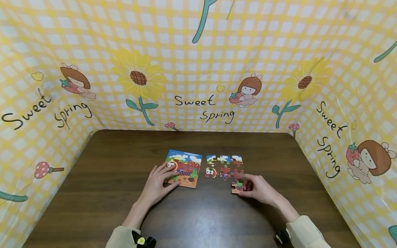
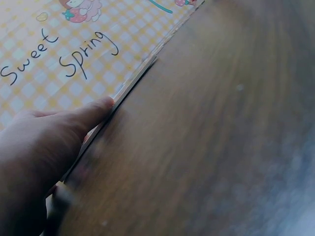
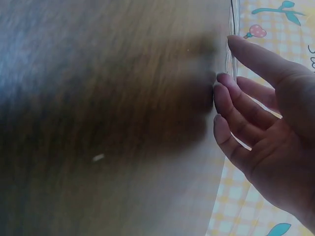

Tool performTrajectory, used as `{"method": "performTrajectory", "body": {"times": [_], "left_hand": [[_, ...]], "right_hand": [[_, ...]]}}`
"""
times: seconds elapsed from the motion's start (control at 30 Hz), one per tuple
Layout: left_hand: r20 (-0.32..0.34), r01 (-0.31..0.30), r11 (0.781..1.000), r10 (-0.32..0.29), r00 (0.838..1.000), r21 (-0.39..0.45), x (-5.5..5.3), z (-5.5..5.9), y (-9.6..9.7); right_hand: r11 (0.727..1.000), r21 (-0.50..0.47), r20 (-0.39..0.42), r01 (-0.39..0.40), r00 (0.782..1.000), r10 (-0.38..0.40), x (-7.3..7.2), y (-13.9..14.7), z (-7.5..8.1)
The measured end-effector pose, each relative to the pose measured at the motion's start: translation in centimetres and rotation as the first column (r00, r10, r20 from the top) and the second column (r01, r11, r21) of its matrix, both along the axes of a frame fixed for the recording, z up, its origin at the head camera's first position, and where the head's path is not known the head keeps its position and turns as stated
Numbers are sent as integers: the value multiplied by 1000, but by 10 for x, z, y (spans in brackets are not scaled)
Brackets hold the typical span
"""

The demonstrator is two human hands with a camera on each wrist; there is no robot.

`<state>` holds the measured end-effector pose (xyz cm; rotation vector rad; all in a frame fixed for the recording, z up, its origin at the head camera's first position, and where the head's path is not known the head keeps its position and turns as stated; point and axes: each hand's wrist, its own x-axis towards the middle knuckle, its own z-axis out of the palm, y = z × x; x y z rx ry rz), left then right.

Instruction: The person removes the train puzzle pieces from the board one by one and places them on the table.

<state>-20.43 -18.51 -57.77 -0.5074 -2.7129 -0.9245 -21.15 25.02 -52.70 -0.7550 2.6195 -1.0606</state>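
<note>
A picture card [image 1: 188, 164] with a red cartoon train lies slightly turned on the table. My left hand [image 1: 157, 182] rests on its left side, fingers spread over the picture and thumb along the lower edge. To the right of the card are several jigsaw pieces in two rows, among them a piece with the train's face [image 1: 211, 172]. Below the right end of these rows, my right hand [image 1: 260, 188] pinches a jigsaw piece [image 1: 236, 187] with brown ground and some green between thumb and forefinger. In the right wrist view the other fingers are bent, and the piece cannot be made out.
A dark wooden table [image 1: 198, 220] lies under everything. Yellow checked cloth [image 1: 198, 69] with flowers and lettering rises along its back and both sides. Beside the pinched piece, a red piece [image 1: 238, 173] sits very close to the right forefinger.
</note>
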Motion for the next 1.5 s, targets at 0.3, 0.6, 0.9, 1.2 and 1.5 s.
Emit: {"method": "performTrajectory", "body": {"times": [0.3,0.6,0.9,1.2,1.5], "left_hand": [[-4,2,1000,-2,1000,-2,0,-1,1],[-8,-11,1000,11,1000,-14,0,-3,-2],[-9,-17,1000,16,1000,-24,3,-5,1],[-93,-64,997,60,994,-35,5,-2,-1],[-84,-84,996,82,993,-26,0,-2,0]], "right_hand": [[999,42,-16,1,1000,0,-1,2,-3],[998,67,-42,10,999,-8,-6,2,4],[980,100,-219,170,965,-145,-6,5,15],[987,51,-183,154,973,-143,-6,-30,8],[997,10,-165,82,983,-80,-10,-93,14]]}}
